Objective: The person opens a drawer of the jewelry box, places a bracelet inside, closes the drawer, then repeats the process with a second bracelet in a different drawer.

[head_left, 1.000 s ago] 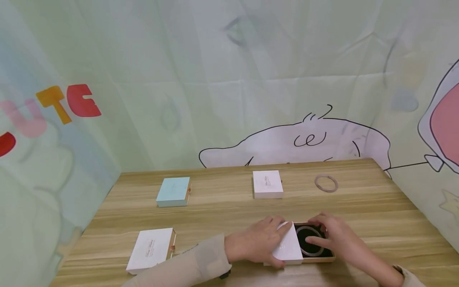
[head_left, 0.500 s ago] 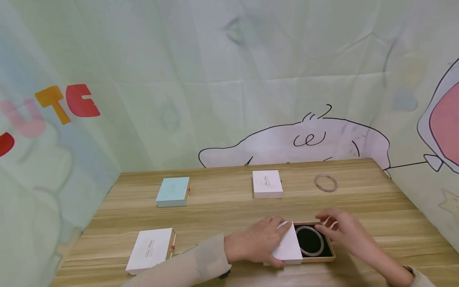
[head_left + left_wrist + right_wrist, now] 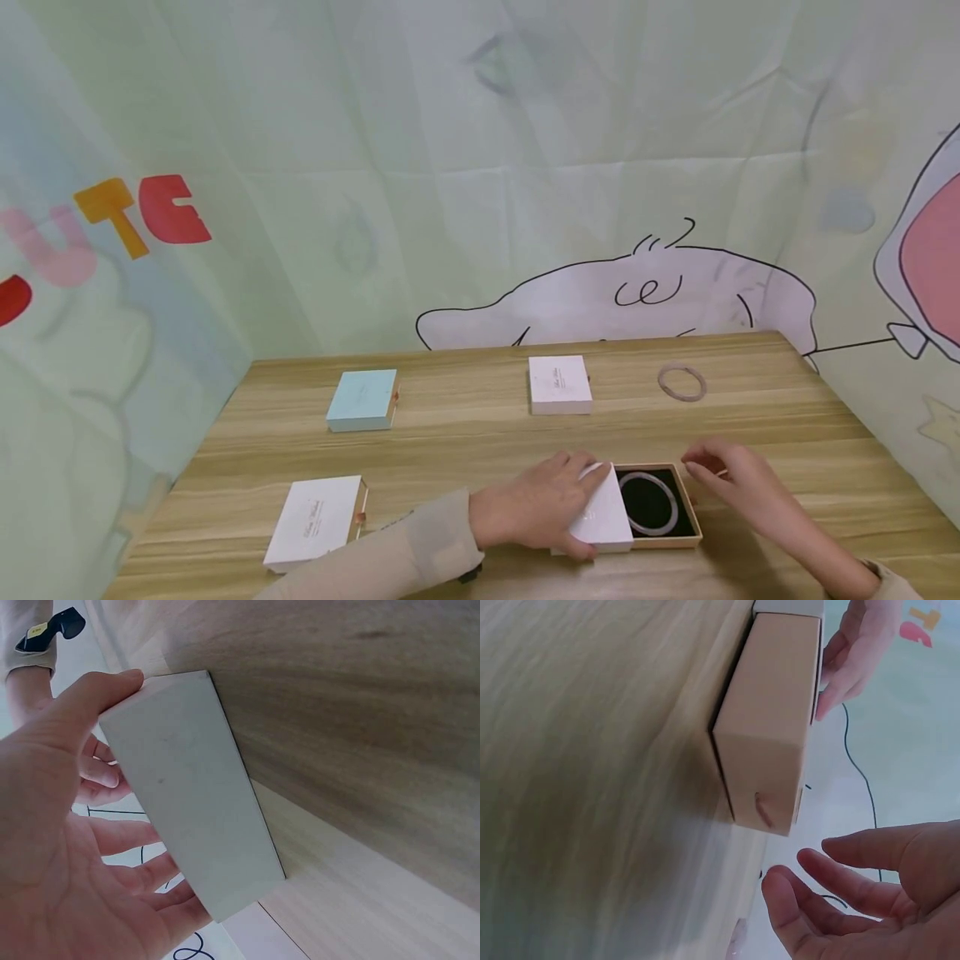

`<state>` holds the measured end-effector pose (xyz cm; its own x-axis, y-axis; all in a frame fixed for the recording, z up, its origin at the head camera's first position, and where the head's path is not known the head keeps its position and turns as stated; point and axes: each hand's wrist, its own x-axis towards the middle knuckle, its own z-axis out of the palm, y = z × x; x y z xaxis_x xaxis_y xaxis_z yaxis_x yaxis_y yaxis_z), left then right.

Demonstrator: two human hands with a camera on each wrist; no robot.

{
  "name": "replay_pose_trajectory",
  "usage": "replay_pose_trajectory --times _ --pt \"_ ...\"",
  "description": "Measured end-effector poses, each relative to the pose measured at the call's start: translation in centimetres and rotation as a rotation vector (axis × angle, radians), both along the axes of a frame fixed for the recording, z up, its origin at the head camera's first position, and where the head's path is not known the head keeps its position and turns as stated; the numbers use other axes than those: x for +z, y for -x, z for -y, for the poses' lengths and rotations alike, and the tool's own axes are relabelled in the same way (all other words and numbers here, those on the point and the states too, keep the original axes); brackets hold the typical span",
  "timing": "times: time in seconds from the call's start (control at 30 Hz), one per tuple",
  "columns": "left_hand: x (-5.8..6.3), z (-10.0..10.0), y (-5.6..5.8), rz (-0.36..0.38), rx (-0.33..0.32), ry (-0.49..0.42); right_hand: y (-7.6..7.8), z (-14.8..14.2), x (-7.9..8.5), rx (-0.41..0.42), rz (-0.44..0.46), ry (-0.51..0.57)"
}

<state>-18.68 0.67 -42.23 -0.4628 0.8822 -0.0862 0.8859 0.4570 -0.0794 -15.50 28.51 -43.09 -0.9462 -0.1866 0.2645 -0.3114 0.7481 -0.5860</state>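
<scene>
A white slide-out box (image 3: 609,518) lies at the front of the table, its tan drawer (image 3: 666,543) pulled part-way out to the right. Inside, a pale bangle (image 3: 674,505) rests on the black lining. My left hand (image 3: 536,504) grips the white sleeve from above, thumb on the near side and fingers on the far side; the left wrist view shows this hold around the sleeve's end (image 3: 191,795). Off the drawer's right end, my right hand (image 3: 738,483) hovers with loosely bent fingers, holding nothing. A small pull tab (image 3: 763,811) shows on the drawer end, apart from those fingers.
Another bangle (image 3: 682,399) lies at the back right of the wooden table (image 3: 465,450). A smaller white box (image 3: 560,383) sits at the back middle, a light blue box (image 3: 363,400) at the back left. One more white box (image 3: 315,518) is at front left, near my left sleeve.
My right hand has drawn back to the right, from over the bangle in the drawer to beyond the drawer's end. The left hand and the boxes have stayed in place.
</scene>
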Motion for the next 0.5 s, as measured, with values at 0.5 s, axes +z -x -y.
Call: replay_pose_trajectory --times 0.5 --pt "0.13 0.07 -0.08 -0.045 -0.027 0.018 -0.50 -1.12 -1.04 0.127 0.291 0.203"
